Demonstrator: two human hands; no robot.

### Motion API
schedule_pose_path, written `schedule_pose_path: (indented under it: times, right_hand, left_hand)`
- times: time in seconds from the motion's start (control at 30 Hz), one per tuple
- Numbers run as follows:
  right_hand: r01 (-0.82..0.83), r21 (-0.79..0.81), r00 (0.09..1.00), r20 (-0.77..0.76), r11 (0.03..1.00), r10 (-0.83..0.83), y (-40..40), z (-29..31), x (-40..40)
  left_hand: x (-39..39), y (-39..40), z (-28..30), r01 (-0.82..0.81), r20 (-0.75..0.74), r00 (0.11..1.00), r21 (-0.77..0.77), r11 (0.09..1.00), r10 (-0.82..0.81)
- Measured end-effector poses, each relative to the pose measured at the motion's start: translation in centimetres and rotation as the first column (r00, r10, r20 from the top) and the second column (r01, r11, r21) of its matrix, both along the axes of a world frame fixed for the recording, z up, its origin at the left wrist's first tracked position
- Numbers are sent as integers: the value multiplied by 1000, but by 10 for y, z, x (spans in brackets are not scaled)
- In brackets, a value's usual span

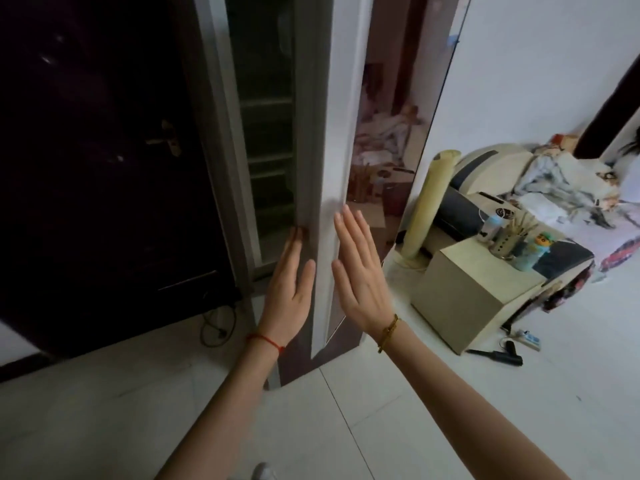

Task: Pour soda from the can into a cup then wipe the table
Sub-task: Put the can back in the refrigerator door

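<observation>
Both forearms reach forward over the pale tiled floor (pixel 433 393). Left hand (pixel 289 289), red string at the wrist, is flat with fingers straight, fingertips on the edge of the fridge door (pixel 320 168); it grasps nothing. Right hand (pixel 360 271), bracelet at the wrist, is flat and open too, palm toward the glossy door front, contact unclear. Fridge shelves (pixel 268 133) show dimly through the gap. Farther right, a beige cabinet (pixel 474 292) with small clutter. Can and cup not seen.
</observation>
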State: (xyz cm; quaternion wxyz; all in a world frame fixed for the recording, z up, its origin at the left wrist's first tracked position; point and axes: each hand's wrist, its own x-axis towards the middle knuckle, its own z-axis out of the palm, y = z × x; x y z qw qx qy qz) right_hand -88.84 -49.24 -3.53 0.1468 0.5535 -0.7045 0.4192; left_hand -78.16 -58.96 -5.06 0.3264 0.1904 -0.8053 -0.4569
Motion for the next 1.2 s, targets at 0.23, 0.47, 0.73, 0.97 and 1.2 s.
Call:
schedule_pose_path:
  times: [0.23,0.47,0.73,0.97,1.2]
  right_hand:
    - [-14,76,998,-66,997,19,-83,3,-13]
    - [-18,102,994,-107,995,29,-159,2,-19]
    - [15,125,990,-141,992,3,-219,2,-31]
    - [71,171,980,-194,983,-38,-243,0,-40]
    - [33,130,986,-165,991,-11,-240,3,-42]
  left_hand:
    - [-2,-75,-1,-25,-6,1000,42,999,26]
    - [-7,-149,-7,-123,69,990,-36,992,126]
    - [-16,-205,-8,-196,107,969,-224,955,224]
    - [-23,-236,-14,-181,133,964,-315,932,232]
    - [-19,-241,-22,-182,184,947,-364,914,262]
